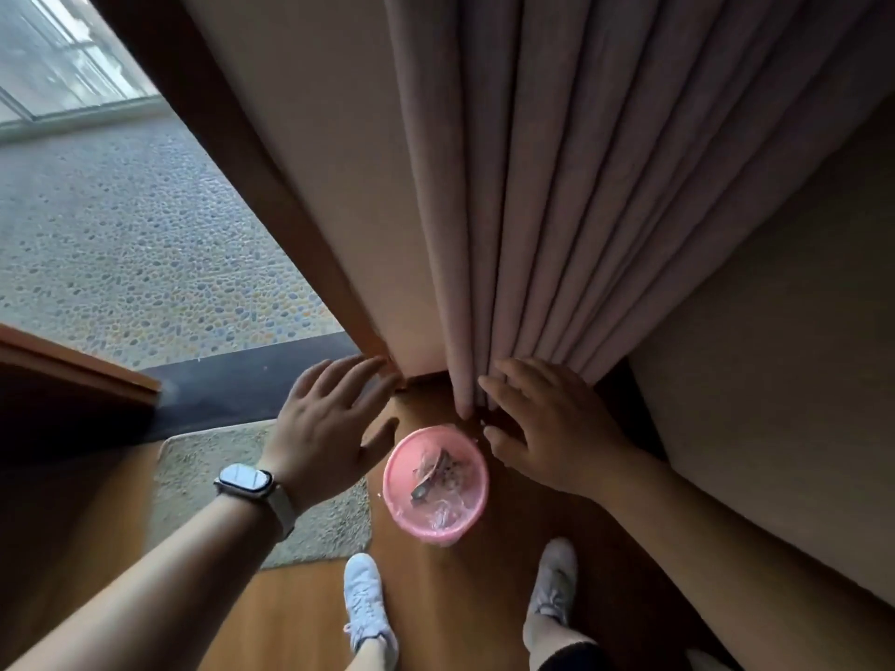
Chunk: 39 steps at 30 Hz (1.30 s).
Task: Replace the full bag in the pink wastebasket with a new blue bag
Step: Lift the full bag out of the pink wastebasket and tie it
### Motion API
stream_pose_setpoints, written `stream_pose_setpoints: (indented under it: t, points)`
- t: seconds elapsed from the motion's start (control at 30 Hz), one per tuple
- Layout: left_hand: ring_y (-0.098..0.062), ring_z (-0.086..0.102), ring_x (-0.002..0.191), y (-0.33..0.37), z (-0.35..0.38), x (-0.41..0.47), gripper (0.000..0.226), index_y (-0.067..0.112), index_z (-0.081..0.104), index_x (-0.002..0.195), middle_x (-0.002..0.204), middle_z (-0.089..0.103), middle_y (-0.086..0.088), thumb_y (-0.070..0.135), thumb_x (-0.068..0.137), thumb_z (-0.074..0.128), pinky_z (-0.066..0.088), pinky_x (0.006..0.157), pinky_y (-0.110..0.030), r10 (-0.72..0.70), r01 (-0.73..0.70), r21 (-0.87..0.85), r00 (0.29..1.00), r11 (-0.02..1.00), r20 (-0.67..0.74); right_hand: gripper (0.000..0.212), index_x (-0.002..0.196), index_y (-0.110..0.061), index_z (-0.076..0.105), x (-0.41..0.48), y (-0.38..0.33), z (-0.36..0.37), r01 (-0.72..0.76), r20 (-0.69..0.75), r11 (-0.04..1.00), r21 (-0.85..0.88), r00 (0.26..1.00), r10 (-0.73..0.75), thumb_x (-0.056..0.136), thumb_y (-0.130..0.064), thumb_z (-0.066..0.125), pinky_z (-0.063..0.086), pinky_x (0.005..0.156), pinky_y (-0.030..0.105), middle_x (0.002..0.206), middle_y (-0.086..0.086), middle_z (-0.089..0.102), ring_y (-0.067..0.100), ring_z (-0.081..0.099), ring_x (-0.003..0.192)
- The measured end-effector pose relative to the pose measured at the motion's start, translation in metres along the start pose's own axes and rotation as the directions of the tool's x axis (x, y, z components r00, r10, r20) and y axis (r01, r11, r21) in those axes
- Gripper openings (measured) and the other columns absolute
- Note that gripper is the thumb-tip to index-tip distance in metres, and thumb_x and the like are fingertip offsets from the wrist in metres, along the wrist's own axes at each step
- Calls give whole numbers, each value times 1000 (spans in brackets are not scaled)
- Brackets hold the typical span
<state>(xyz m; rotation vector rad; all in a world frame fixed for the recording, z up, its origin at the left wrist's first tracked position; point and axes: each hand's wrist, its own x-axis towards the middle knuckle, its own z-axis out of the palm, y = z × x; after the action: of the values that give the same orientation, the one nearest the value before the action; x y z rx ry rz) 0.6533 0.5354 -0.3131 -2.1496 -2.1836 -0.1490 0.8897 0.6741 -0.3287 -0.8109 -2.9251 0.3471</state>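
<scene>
The pink wastebasket stands on the wooden floor below me, just in front of my feet. A clear bag lines it, with scraps of rubbish inside. My left hand, with a watch on the wrist, hovers above and to the left of the basket, fingers spread and holding nothing. On the basket's right, my right hand is spread the same way, its fingertips close to the curtain's lower edge. No blue bag is in view.
A pleated pinkish curtain hangs right behind the basket. A wooden door frame runs beside it, with a pebble-patterned floor beyond. A small mat lies left of the basket. A pale sofa or bed side borders the right.
</scene>
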Motion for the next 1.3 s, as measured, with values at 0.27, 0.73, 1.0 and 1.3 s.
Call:
stream_pose_setpoints:
  t: [0.27,0.73,1.0,1.3]
  points:
    - [-34,52,122,-19,165,-85,47,18,57,126,131,59,-11,46,90,47,39,100,-46,-104,111,-40,984,993,144,55,122,-16,58,-8,-15,178,-3,67,998,59,998,0,78,-48,50,43,96,41,127,10,58,30,54,117]
    - [-30,52,120,54,336,-227,49,21,53,130,131,58,-8,47,89,48,38,98,-44,-212,217,-50,974,975,83,65,134,-19,51,-124,-28,351,-8,134,997,-72,991,18,83,-58,37,37,103,44,140,8,49,27,45,129]
    - [-32,57,111,85,321,-303,53,18,57,124,123,62,-7,49,85,42,46,89,-45,-321,328,-100,944,939,80,67,137,-21,47,-195,-57,352,-34,110,994,-102,993,45,83,-59,34,37,102,42,141,3,47,22,42,130]
    - [-31,58,105,59,389,-280,53,20,58,120,117,64,-5,51,81,40,49,85,-42,-385,413,-158,905,897,181,58,139,-23,41,-153,-25,398,-82,238,990,-118,965,108,90,-53,46,37,102,39,141,-2,45,20,41,128]
